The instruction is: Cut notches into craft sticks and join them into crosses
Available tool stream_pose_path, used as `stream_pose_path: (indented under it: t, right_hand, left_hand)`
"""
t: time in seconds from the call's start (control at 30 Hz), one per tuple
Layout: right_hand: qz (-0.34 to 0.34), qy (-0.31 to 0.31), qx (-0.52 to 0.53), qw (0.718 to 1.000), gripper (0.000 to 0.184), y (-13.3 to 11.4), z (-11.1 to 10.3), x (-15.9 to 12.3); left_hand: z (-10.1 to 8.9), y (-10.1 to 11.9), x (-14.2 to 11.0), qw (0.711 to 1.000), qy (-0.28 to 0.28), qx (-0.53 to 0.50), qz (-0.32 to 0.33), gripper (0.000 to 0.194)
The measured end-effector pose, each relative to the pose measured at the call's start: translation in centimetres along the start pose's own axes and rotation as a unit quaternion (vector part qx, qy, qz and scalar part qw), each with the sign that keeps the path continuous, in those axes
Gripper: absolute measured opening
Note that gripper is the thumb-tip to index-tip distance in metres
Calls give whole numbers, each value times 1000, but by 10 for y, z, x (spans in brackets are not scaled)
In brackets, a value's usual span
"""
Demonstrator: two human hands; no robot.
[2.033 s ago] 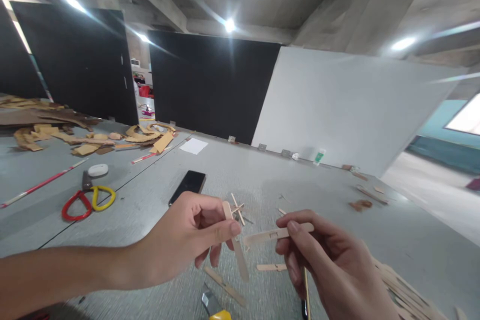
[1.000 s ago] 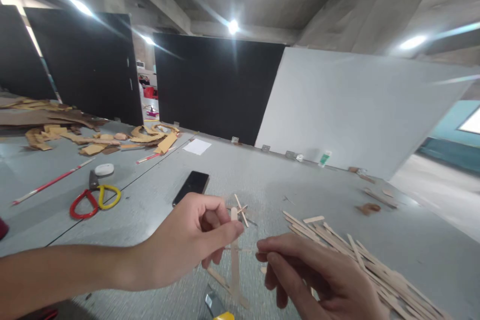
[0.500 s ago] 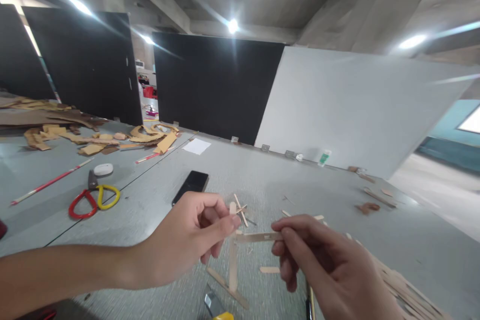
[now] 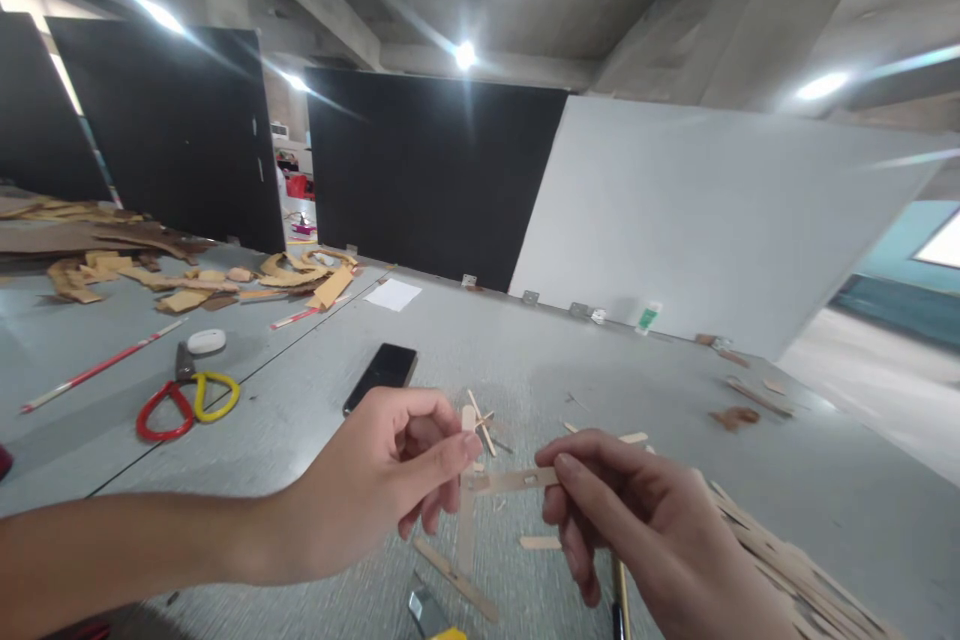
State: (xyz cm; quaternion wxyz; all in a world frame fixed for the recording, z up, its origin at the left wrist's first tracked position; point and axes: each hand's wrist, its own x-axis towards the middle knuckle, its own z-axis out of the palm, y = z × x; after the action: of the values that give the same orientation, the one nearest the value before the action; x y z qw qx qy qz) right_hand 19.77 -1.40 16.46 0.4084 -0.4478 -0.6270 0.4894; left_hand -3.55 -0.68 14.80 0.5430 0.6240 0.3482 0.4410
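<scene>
My left hand [image 4: 409, 465] pinches an upright wooden craft stick [image 4: 466, 530] between thumb and fingers near its top. Between the thumb and fingers of my right hand [image 4: 630, 520] is a second, notched craft stick [image 4: 517, 482], held nearly level. Its left end meets or crosses the upright stick just below my left thumb; whether the two are joined I cannot tell. A small cut-out shows close to my right fingertips. Below on the table lie a loose notched stick [image 4: 456, 580] and a utility knife [image 4: 429, 610] with a yellow body, partly cut off by the frame.
Many craft sticks [image 4: 810, 575] are piled at right, partly behind my right hand. Small stick scraps [image 4: 484, 425] and a phone [image 4: 382, 375] lie beyond my hands. Scissors [image 4: 184, 400], a white case [image 4: 206, 341] and cardboard scraps [image 4: 187, 285] are at left. Upright panels [image 4: 435, 180] border the table.
The stick in my right hand has come left against the upright stick, tipped edge-on, then turned its flat face toward me. My left hand has stayed almost still, its stick now straighter.
</scene>
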Motion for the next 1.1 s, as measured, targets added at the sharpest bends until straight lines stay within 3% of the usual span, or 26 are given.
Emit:
stream_pose_path:
  t: [0.33, 0.63, 1.1]
  right_hand:
    - [43, -41, 42, 997, 38, 3, 5, 3]
    - [82, -77, 97, 989, 43, 10, 12, 4]
    - [105, -112, 57, 986, 52, 14, 16, 5]
  left_hand:
    - [2, 4, -1, 998, -53, -36, 14, 41]
    - [2, 0, -2, 994, -95, -46, 7, 36]
    - [5, -1, -9, 987, -154, 4, 36, 28]
